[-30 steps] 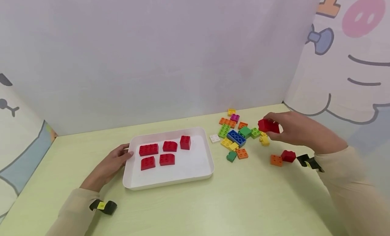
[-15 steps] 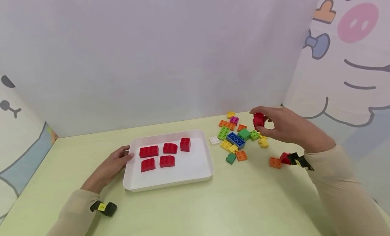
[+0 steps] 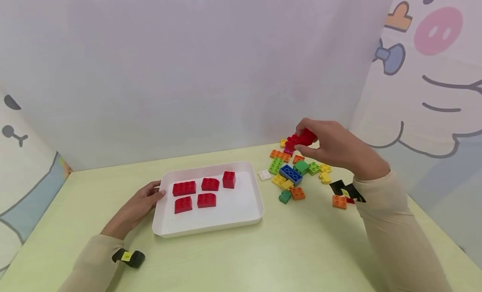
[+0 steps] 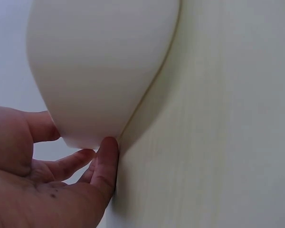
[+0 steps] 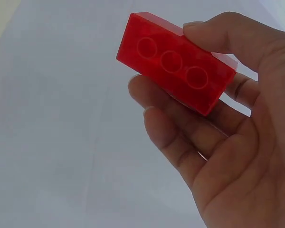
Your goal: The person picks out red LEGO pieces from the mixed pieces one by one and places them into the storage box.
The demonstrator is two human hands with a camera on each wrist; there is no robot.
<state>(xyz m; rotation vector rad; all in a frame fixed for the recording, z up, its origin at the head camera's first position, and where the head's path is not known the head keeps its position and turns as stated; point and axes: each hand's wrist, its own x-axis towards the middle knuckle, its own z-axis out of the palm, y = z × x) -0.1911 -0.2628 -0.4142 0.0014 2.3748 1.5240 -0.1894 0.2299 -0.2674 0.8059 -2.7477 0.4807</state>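
My right hand [image 3: 337,147] pinches a red toy building brick [image 3: 306,138] between thumb and fingers, raised over the back of the pile of loose bricks. The right wrist view has that brick [image 5: 180,90] tilted, with a row of round hollows facing the camera. On the left, my left hand [image 3: 141,202] holds the left side of a shallow white tray [image 3: 229,210], thumb at the rim. In the left wrist view its fingers grip the tray's outer wall [image 4: 99,71] low down, close to the table. Several red bricks [image 3: 184,188] lie apart inside the tray.
Right of the tray lies a loose pile of bricks: a blue brick [image 3: 290,175], a green brick [image 3: 301,167], a white brick [image 3: 265,175] and others. An orange brick [image 3: 339,202] and a partly hidden red brick [image 3: 350,201] lie near my right wrist. A pale wall [image 3: 180,83] stands behind.
My right hand has moved left and up with the red brick, turning it on the way, from the pile's right side to over its back. The left hand stays at the tray.
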